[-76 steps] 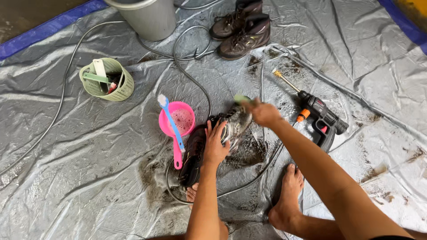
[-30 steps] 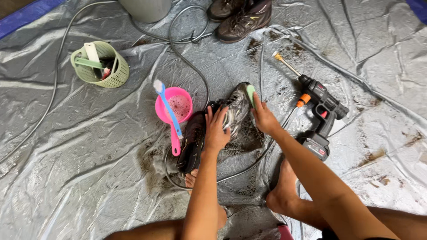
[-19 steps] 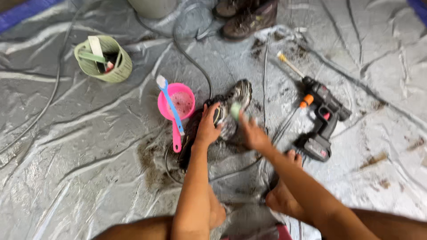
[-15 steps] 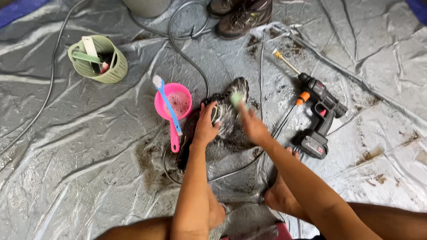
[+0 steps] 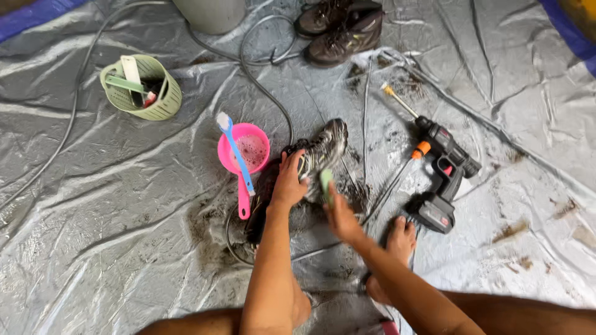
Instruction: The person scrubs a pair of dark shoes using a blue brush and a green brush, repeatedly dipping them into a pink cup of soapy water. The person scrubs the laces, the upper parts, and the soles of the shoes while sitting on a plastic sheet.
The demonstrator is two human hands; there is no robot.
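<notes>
A muddy sports shoe (image 5: pixel 325 144) lies on a grey plastic sheet (image 5: pixel 112 205) in the middle of the view. My left hand (image 5: pixel 289 181) grips the shoe at its near side and holds it down. My right hand (image 5: pixel 337 214) is closed on a small green brush (image 5: pixel 325 183) whose head touches the shoe's near edge. Dark wet dirt surrounds the shoe. My bare foot (image 5: pixel 397 245) rests just right of my right arm.
A pink scoop bowl (image 5: pixel 246 153) with a blue toothbrush (image 5: pixel 234 151) across it sits left of the shoe. A green basket (image 5: pixel 144 87) of brushes is far left. A black cordless spray gun (image 5: pixel 442 174) lies right. Brown boots (image 5: pixel 340 28) and a grey bucket (image 5: pixel 211 12) stand at the top; hoses cross the sheet.
My right hand has drawn the green brush from the far end of the shoe back toward me along its side. My left hand stayed on the shoe.
</notes>
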